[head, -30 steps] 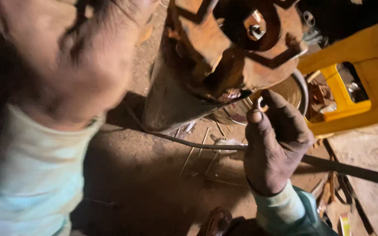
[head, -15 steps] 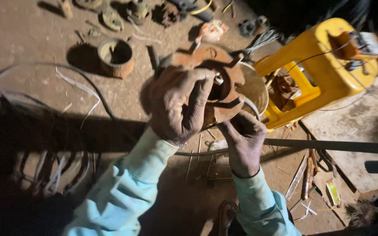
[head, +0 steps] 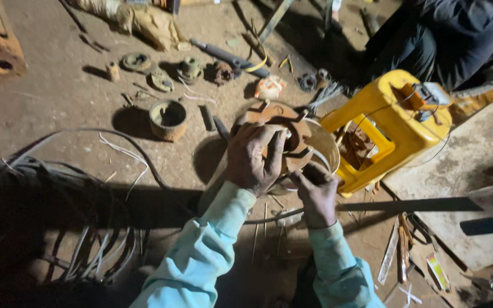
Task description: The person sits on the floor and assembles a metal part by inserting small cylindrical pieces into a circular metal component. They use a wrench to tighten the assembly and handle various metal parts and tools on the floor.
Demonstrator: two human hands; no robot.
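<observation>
Dirt workshop floor (head: 75,97) strewn with small rusty parts and loose wire. At centre stands a rusty round metal motor housing (head: 292,134), beside a yellow plastic stool (head: 392,122) tipped on its side. The left hand (head: 252,159) lies clamped over the housing's top plate, fingers curled on it. The right hand (head: 315,194) is closed at the lower rim; what it pinches cannot be told. The housing looks heavy, stiff and rough-surfaced, best gripped by its rim.

A yellow plastic stool (head: 389,128) lies near a rusty ring (head: 168,118).
</observation>
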